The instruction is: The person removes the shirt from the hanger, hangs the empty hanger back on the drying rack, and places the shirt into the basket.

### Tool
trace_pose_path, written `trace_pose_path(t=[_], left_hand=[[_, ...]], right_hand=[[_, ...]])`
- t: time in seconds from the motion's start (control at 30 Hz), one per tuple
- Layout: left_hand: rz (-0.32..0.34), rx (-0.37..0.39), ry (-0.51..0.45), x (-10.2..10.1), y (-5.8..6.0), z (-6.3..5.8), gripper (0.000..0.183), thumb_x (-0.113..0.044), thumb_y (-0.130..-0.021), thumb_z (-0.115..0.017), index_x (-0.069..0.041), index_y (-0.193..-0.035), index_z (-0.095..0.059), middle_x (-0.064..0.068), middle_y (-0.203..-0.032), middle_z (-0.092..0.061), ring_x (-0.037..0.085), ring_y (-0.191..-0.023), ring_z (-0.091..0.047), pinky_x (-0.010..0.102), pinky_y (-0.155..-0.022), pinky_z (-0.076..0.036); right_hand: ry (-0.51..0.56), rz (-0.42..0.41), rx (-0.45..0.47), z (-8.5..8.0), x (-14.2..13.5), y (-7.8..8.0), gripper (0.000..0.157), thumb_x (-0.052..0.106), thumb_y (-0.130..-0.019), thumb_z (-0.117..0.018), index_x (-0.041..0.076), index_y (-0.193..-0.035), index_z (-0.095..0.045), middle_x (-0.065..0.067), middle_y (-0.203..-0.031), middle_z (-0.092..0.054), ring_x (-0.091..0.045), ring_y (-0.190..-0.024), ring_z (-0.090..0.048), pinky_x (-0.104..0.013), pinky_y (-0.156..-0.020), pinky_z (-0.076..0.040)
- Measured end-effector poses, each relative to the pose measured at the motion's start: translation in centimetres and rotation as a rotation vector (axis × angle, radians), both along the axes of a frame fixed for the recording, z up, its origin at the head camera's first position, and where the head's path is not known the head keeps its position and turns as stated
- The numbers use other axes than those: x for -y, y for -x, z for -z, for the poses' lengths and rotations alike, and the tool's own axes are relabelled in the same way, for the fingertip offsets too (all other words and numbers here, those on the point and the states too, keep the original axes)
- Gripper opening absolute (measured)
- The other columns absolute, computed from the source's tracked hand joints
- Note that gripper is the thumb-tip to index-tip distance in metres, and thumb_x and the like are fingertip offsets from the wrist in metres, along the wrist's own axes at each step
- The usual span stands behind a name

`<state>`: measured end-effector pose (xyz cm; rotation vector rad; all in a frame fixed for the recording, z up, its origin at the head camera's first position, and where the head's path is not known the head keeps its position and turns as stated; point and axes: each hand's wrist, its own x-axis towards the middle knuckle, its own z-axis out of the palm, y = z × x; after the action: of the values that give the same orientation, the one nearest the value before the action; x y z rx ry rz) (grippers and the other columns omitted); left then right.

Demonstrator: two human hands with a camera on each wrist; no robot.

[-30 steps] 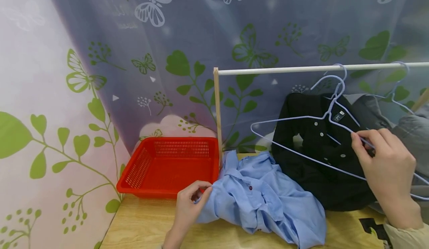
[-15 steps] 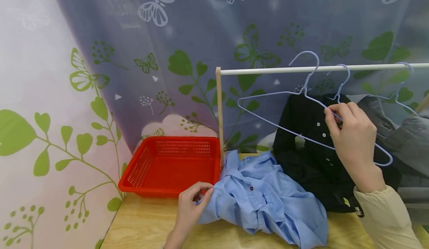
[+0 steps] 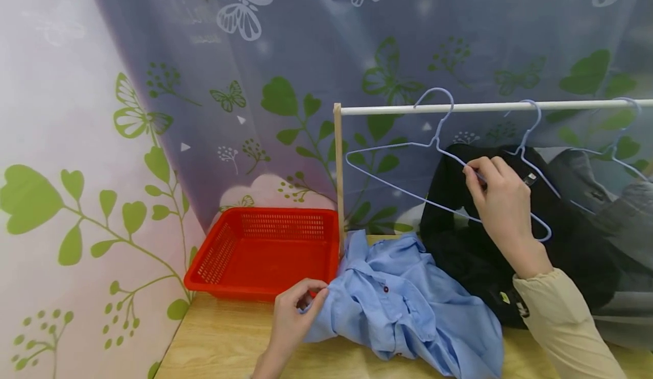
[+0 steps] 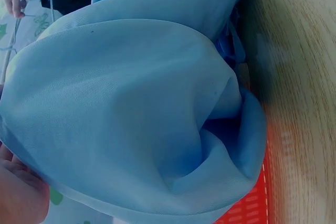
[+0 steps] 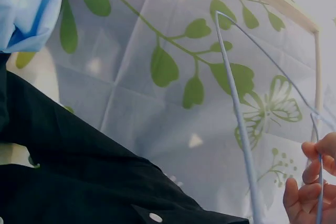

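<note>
My left hand [image 3: 293,316] pinches the edge of a crumpled light blue shirt [image 3: 403,305] lying on the table. Much of the left wrist view is filled by the shirt's cloth [image 4: 121,103], with part of the hand [image 4: 21,192] at the lower left. My right hand [image 3: 502,209] holds a thin lilac wire hanger [image 3: 436,140] by its right shoulder, and its hook overlaps the white rail [image 3: 490,107]. No garment is on this hanger. The right wrist view shows the hanger's wire [image 5: 231,87] and the fingers [image 5: 310,182] gripping it.
Left of the rack's wooden post [image 3: 339,169] stands a red plastic basket [image 3: 280,223]. A black shirt [image 3: 444,248] with white buttons hangs behind my right hand, under another hanger [image 3: 525,135]. Grey clothes [image 3: 630,220] hang further right. A printed curtain backs the wooden table [image 3: 219,333].
My right hand has carried the hanger left and up, from in front of the black shirt to where its hook meets the rail. The left hand keeps its pinch on the blue shirt.
</note>
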<state>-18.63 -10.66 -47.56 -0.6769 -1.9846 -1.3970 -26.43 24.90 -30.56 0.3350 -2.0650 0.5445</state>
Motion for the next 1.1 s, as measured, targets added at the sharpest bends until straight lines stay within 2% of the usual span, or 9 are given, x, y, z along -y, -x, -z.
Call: trace_pose_path(t=[0.37, 0.7, 0.8, 0.9, 1.1], left_hand=[[-0.011, -0.016, 0.007, -0.2, 0.0, 0.0, 0.014, -0.001, -0.089, -0.076, -0.014, -0.094, -0.074, -0.001, -0.077, -0.068, 0.003, -0.056, -0.05, 0.016, -0.049, -0.044], [-0.022, 0.01, 0.005, -0.2, 0.0, 0.1, 0.016, -0.002, -0.088, -0.077, -0.016, -0.094, -0.074, -0.004, -0.076, -0.067, 0.002, -0.057, -0.05, 0.015, -0.05, -0.044], [-0.03, -0.001, 0.01, -0.3, 0.1, 0.2, 0.012, -0.002, -0.088, -0.077, -0.013, -0.092, -0.073, -0.002, -0.075, -0.067, 0.003, -0.056, -0.05, 0.016, -0.049, -0.043], [-0.029, -0.001, 0.012, -0.3, 0.0, 0.2, 0.011, -0.003, -0.088, -0.077, -0.013, -0.092, -0.073, -0.002, -0.075, -0.066, 0.003, -0.057, -0.049, 0.016, -0.049, -0.043], [-0.015, 0.004, 0.008, -0.2, 0.0, 0.1, 0.012, -0.004, -0.09, -0.076, -0.016, -0.094, -0.074, -0.004, -0.076, -0.067, 0.001, -0.057, -0.049, 0.015, -0.049, -0.044]], right_hand=[[0.001, -0.021, 0.015, 0.1, 0.5, 1.0, 0.012, 0.01, -0.101, -0.063, -0.001, -0.101, -0.067, -0.017, -0.084, -0.058, -0.031, -0.071, -0.054, -0.042, -0.063, -0.039], [-0.037, -0.043, 0.065, 1.3, 0.4, 1.3, 0.009, 0.009, -0.098, -0.066, 0.001, -0.097, -0.068, -0.014, -0.083, -0.059, -0.028, -0.069, -0.055, -0.044, -0.063, -0.044], [-0.037, -0.055, 0.071, 1.4, 0.3, 1.3, 0.009, 0.009, -0.097, -0.067, 0.0, -0.098, -0.069, -0.014, -0.084, -0.06, -0.027, -0.069, -0.055, -0.044, -0.063, -0.045], [-0.031, -0.068, 0.071, 1.4, 0.2, 1.3, 0.01, 0.008, -0.096, -0.069, 0.0, -0.101, -0.07, -0.016, -0.089, -0.062, -0.03, -0.076, -0.057, -0.047, -0.068, -0.046], [-0.037, -0.084, 0.029, 1.1, 0.1, 0.7, 0.023, 0.004, -0.093, -0.071, 0.002, -0.116, -0.069, -0.021, -0.11, -0.062, -0.04, -0.099, -0.052, -0.054, -0.089, -0.042]])
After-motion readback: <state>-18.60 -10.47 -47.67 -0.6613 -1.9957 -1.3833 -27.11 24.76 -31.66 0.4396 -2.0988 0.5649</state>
